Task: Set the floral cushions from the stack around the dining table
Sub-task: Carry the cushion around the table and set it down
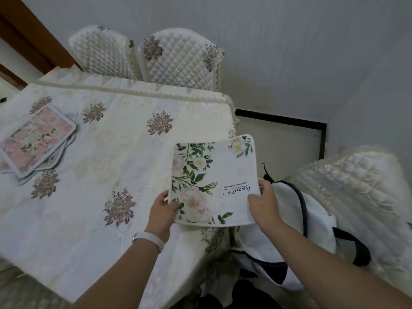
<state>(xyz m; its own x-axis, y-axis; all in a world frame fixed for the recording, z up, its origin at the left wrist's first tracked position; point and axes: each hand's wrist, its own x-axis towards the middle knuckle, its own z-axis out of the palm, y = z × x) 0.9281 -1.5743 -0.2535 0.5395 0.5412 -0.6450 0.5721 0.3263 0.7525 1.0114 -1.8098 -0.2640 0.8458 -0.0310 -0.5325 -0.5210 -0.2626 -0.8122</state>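
1. The white floral cushion [214, 181], printed with green leaves, pale blooms and the word "Beautiful", is hovering flat just above the near right corner of the cloth-covered surface [100, 175]. Its right part is overhanging the edge.
2. The left hand [163, 210] is pinching the near left corner, thumb on top. The right hand [265, 201] is clasping the near right edge, thumb on the print. Each grip is grasping the cushion.
3. Handling, as a judgement: the piece is looking thin, light and soft-faced, yet it is staying level while held by one edge only, so some stiffness is likely. It does not look fragile. Taking it at two corners of one edge is suiting it well.
4. The stack [33, 141], pink floral piece uppermost, is lying at the far left of the surface, well apart from the held cushion. The number of pieces in it is hard to make out.
5. Two quilted chairs [178, 61] are standing at the far side, their seats hidden behind the surface. A third covered chair [356, 186] is at the right, with a white tote bag [312, 210] lying across it.
6. The cushion's underside and the fingers beneath it are hidden, and the small print line is unreadable.
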